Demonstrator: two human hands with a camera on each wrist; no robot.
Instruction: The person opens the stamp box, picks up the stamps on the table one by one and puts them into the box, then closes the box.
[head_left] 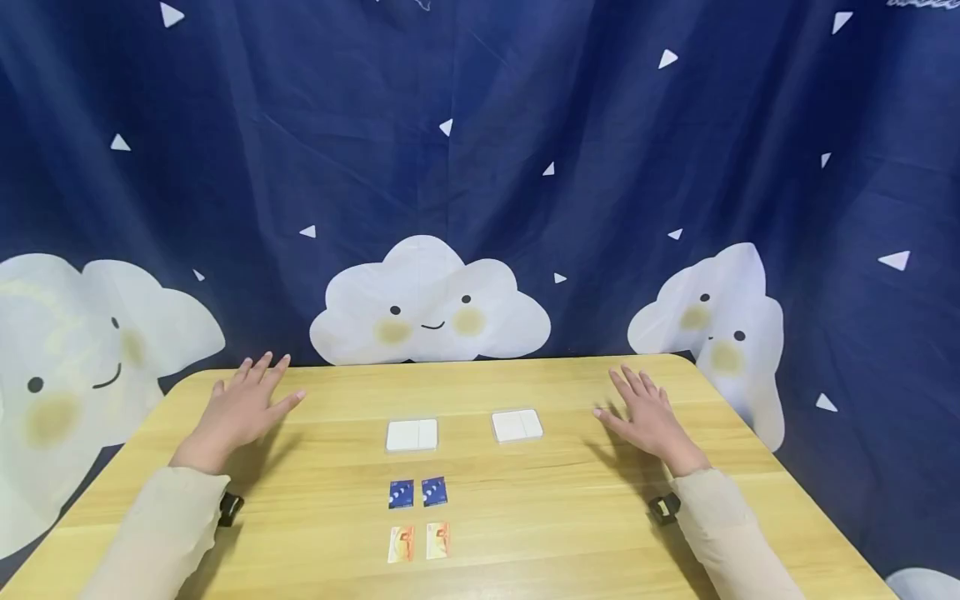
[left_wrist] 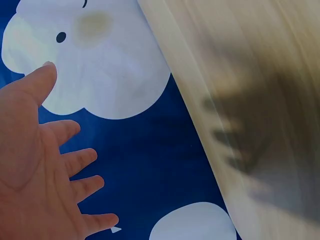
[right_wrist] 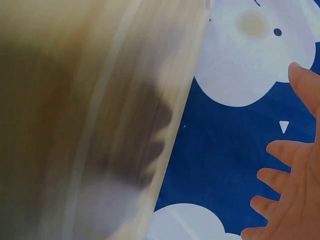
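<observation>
Fingers spread and palm down, my left hand (head_left: pixel 238 412) hovers over the left side of the wooden table. My right hand (head_left: pixel 647 415) is held the same way over the right side, and neither holds anything. Between them lie two flat clear cases with white contents, a left case (head_left: pixel 411 435) and a right case (head_left: pixel 517 425), the latter nearer my right hand. Closer to me are two dark blue cards, a left one (head_left: pixel 401 494) and a right one (head_left: pixel 434 492). Below those sit two orange-and-cream cards, one left (head_left: pixel 401 544) and one right (head_left: pixel 438 541).
The table (head_left: pixel 540 517) has rounded far corners. Behind it hangs a dark blue curtain (head_left: pixel 495 108) printed with smiling white clouds and small triangles. Shadows of both hands fall on the tabletop. A dark strap device (head_left: pixel 229 508) shows at the left wrist, another device (head_left: pixel 664 507) at the right.
</observation>
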